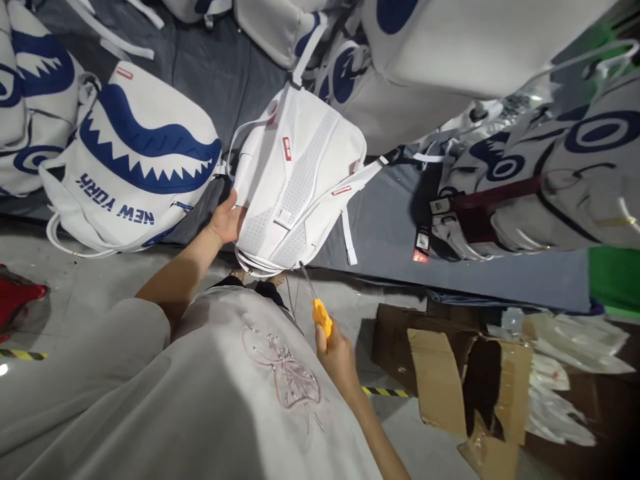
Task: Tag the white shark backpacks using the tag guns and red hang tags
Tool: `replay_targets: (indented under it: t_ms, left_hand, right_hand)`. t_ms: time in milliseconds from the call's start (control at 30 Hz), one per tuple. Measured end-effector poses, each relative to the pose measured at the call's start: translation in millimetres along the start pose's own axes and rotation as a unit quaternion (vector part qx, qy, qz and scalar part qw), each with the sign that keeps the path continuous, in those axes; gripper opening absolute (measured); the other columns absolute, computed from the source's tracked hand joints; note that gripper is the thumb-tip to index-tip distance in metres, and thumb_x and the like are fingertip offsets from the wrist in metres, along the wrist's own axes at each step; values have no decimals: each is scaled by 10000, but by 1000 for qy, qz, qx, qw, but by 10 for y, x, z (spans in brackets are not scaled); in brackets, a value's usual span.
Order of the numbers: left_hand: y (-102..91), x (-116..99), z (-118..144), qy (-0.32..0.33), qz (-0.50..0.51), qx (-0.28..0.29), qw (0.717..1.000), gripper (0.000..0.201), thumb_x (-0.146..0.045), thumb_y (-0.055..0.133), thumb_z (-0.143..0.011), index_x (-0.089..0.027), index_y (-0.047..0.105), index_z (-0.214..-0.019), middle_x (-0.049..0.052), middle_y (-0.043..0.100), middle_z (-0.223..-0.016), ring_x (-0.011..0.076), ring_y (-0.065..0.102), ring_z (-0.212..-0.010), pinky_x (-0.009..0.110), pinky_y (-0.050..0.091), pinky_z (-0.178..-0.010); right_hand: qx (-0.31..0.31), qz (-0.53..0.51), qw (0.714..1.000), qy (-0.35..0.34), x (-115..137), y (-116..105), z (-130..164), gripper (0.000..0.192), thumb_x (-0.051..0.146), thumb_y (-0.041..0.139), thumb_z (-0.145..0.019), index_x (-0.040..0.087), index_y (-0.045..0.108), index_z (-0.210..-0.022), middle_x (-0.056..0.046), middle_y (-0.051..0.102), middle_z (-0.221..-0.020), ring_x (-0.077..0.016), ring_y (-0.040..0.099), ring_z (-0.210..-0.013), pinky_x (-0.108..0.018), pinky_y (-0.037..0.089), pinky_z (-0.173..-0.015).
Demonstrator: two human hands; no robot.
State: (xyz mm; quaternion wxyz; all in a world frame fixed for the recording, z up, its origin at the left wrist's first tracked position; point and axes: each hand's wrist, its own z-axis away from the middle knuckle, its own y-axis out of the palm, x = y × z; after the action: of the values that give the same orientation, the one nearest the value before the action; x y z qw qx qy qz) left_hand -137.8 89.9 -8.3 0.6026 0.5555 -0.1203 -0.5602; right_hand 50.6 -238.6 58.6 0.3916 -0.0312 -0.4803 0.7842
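My left hand (227,219) grips the left edge of a white backpack (300,180), held up with its mesh back panel and straps facing me. Small red labels show on the panel and straps. My right hand (336,352) sits lower, by my lap, shut on small thread snips with a yellow handle (321,315); the thin metal blades point up toward the backpack's bottom edge without touching it.
A white backpack with a blue shark-mouth print and "NEW YORK" lettering (135,167) lies to the left. More such backpacks pile up at the back and right (550,167) on a dark grey mat. A torn cardboard box (450,373) with plastic bags stands at lower right.
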Motion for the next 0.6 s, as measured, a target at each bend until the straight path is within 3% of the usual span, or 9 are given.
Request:
replay_targets:
  t_ms: [67,167,233,300,333,400,467,533,600]
  left_hand:
    - [40,5,0,9,7,1,1000,791,-727,440,-880,-96,552,-1343,182,714,-1200,376,605,-1255,554,416,-1126]
    - [111,3,14,36,-18,-27,999,744,-694,505,-861,-90,579,-1288,190,724,-1159,377,626,-1220,556,429,-1110]
    - [168,15,77,33,-95,-92,991,716,-677,556,-838,-86,600,-1241,194,726,-1130,391,628,-1203,569,443,-1088]
    - [233,69,202,52,-234,-179,954,679,-621,617,-824,-90,593,-1246,200,702,-1182,400,606,-1228,580,439,-1084]
    - [267,121,282,86,-323,-214,918,667,-567,650,-821,-97,571,-1288,207,663,-1266,401,571,-1275,582,420,-1100]
    - [328,275,442,175,-520,-225,805,708,-436,713,-797,-127,502,-1398,218,481,-1499,406,417,-1421,593,328,-1166]
    - [360,460,551,227,-700,-149,661,773,-298,749,-765,-186,453,-1470,190,265,-1638,411,218,-1521,627,190,-1215]
    - [350,611,571,212,-820,-54,529,807,-178,756,-734,-221,457,-1483,175,193,-1664,426,123,-1541,679,87,-1208]
    - [312,683,516,184,-876,-10,445,823,-117,736,-731,-223,447,-1495,183,229,-1651,429,153,-1535,708,72,-1189]
  right_hand:
    - [54,7,998,-34,80,6,83,472,442,339,-1010,165,564,-1319,-54,678,-733,-230,631,-647,-283,371,-584]
    - [127,72,987,-61,358,25,-36,387,404,379,-1028,217,587,-1296,-49,707,-781,-215,654,-698,-268,341,-592]
    - [138,116,982,-57,509,32,-170,339,384,403,-1035,219,600,-1257,-59,724,-827,-207,664,-727,-264,313,-596]
    - [130,133,981,-48,558,34,-249,322,389,417,-1038,217,598,-1241,-66,730,-851,-205,670,-741,-264,299,-596]
    - [125,134,982,-44,549,36,-261,321,391,418,-1038,218,592,-1245,-66,732,-857,-207,673,-745,-265,297,-596]
    - [119,127,984,-38,504,42,-247,325,395,415,-1039,217,586,-1251,-68,735,-867,-213,680,-757,-269,298,-599]
    - [114,116,986,-32,474,48,-219,322,392,413,-1040,211,590,-1239,-71,741,-889,-216,686,-779,-270,306,-608]
    - [115,104,988,-27,487,53,-211,316,388,417,-1041,201,607,-1210,-78,746,-919,-216,692,-804,-268,321,-622]
    - [116,93,989,-22,533,58,-231,319,387,422,-1041,194,617,-1202,-85,747,-944,-217,696,-827,-266,339,-639]
